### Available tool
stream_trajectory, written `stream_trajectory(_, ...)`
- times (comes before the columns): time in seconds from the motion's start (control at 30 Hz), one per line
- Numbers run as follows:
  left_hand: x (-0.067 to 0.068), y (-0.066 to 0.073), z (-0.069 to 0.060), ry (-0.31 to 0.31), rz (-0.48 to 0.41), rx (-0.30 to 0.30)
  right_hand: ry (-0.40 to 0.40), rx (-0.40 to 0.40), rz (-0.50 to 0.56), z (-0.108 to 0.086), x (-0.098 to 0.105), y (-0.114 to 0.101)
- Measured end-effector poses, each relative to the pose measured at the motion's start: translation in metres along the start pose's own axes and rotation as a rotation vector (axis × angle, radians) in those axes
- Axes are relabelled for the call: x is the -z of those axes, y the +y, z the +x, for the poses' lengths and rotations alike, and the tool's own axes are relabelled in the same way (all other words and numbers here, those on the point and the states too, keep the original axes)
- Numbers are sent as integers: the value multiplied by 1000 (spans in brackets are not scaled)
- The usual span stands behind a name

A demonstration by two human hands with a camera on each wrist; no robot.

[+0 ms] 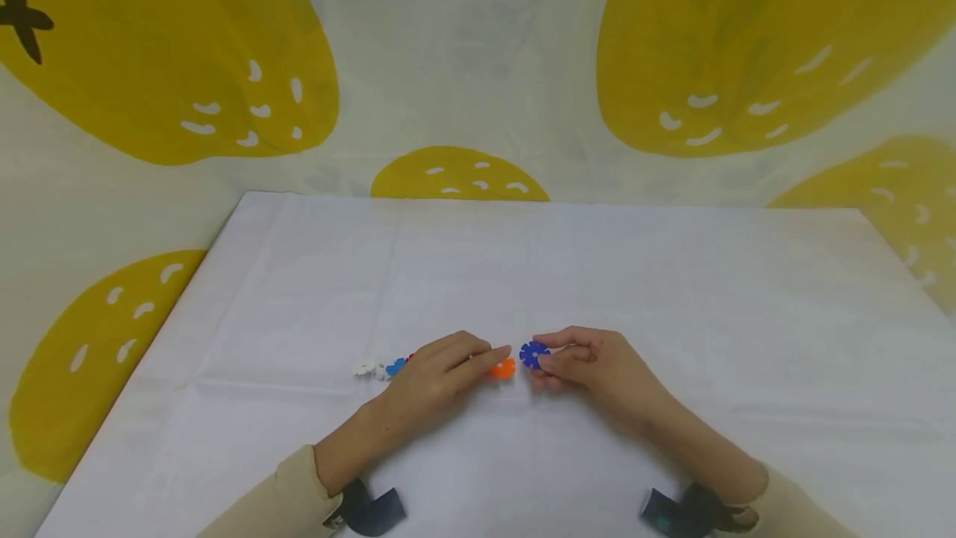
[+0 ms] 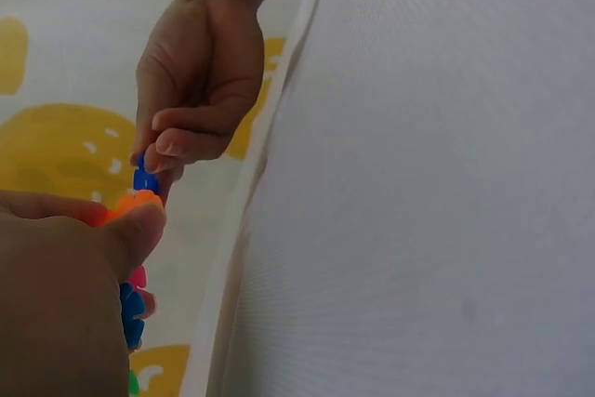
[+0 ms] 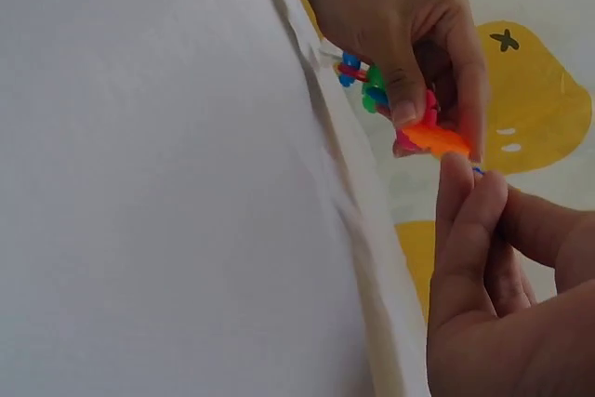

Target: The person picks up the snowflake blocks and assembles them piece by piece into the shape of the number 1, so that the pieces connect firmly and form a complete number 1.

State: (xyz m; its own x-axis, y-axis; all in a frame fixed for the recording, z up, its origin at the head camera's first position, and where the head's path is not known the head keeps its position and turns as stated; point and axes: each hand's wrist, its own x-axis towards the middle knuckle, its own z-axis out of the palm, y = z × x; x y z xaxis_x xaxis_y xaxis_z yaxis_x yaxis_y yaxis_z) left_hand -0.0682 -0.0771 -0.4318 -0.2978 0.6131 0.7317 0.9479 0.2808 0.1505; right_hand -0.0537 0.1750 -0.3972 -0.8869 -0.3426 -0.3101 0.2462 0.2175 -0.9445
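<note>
My left hand [image 1: 441,370] pinches an orange notched plastic disc [image 1: 505,369], a snowflake-type building piece, between thumb and finger. The disc sits at the right end of a chain of linked discs. White [image 1: 364,369] and light blue [image 1: 395,367] pieces show left of the hand; green [image 3: 373,90] and pink [image 3: 428,111] ones appear in the right wrist view. The hand hides the chain's middle. My right hand [image 1: 601,362] holds a dark blue notched disc [image 1: 532,354] by its edge with thumb and fingers. In the head view a small gap separates it from the orange disc.
A white cloth [image 1: 672,289] with fold creases covers the table under both hands. Behind and beside the table hangs a pale sheet with large yellow fruit prints [image 1: 717,48]. Dark straps [image 1: 369,513] are worn at both wrists.
</note>
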Motion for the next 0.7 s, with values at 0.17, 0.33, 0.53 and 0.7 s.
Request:
stream_trajectory(0.17, -1, 0, -1, 2, 10, -19, 6, -16, 79, 0, -8, 3)
stream_trajectory(0.33, -2, 0, -2, -2, 26, -36, -19, 10, 168, 0, -14, 8)
stream_trajectory(0.53, -1, 3, -1, -36, 19, -71, -32, 41, 203, -1, -16, 10)
stream_trajectory(0.7, 0, 5, 1, -57, 50, -104, -43, 74, 212, -3, -18, 14)
